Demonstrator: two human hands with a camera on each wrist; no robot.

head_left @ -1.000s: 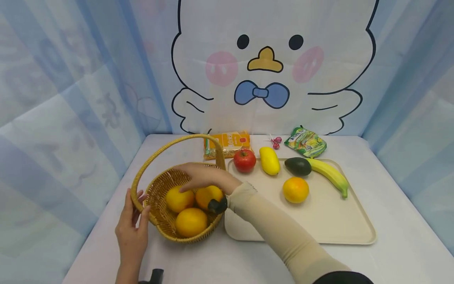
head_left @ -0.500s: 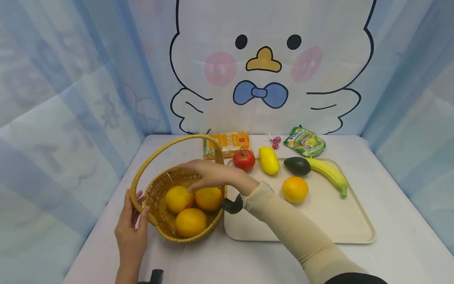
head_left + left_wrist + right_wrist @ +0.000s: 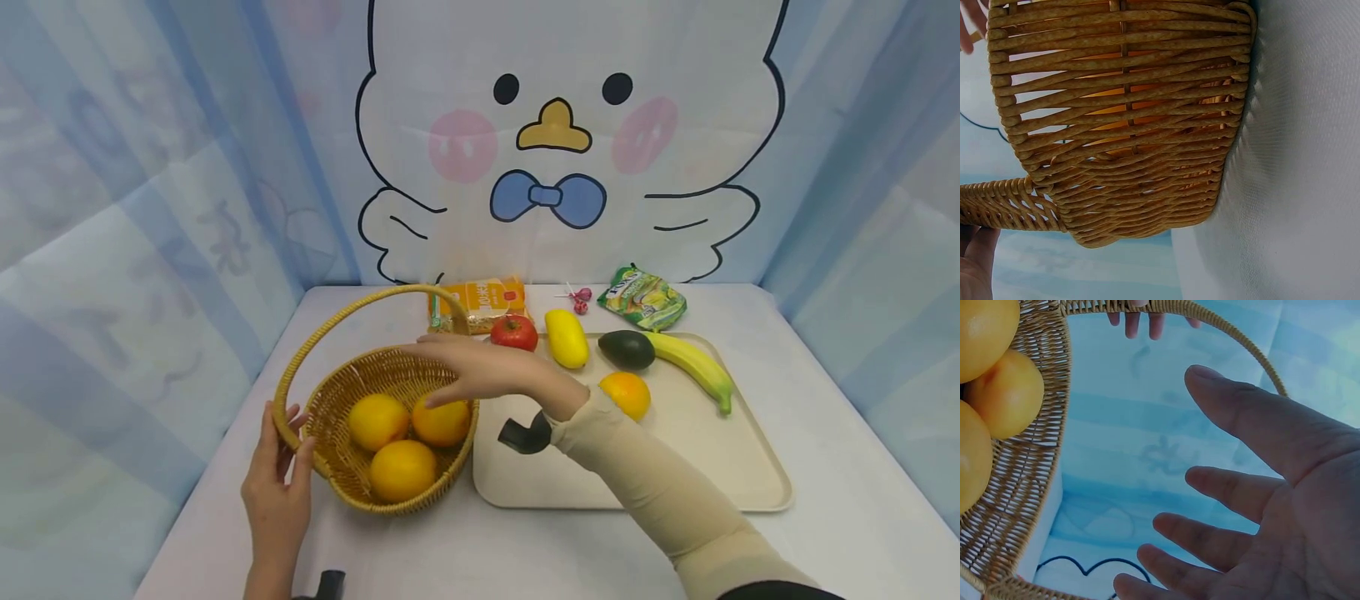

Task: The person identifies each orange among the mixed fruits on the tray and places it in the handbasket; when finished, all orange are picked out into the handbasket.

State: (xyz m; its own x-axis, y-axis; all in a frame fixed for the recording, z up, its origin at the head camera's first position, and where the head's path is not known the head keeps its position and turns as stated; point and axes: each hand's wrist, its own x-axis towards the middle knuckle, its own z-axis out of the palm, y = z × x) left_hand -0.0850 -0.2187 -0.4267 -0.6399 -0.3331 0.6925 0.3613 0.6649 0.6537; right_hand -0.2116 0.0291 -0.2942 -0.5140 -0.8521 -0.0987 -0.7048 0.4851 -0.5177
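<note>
In the head view, my left hand (image 3: 277,500) holds the handle (image 3: 287,375) of a woven wicker basket (image 3: 330,400) near its left base, thumb on one side and fingers on the other. Three oranges (image 3: 402,472) lie in the basket. My right hand (image 3: 495,367) is over the basket's right rim, fingers extended and nothing held. The right wrist view shows the spread fingers (image 3: 1229,494) apart from the oranges (image 3: 1007,394). The basket wall (image 3: 1129,125) fills much of the left wrist view, standing on the white cloth.
A cream tray (image 3: 540,492) at right holds a red fruit (image 3: 514,332), a yellow mango (image 3: 567,338), a dark green avocado (image 3: 627,350), a banana (image 3: 693,367) and an orange (image 3: 628,392). Behind lie an orange-yellow packet (image 3: 491,300), lollipops (image 3: 580,298) and a green bag (image 3: 643,298).
My right hand has drawn back to the right from over the oranges to the basket's right rim, its forearm now overlapping the tray's orange. The left hand and basket stay put.
</note>
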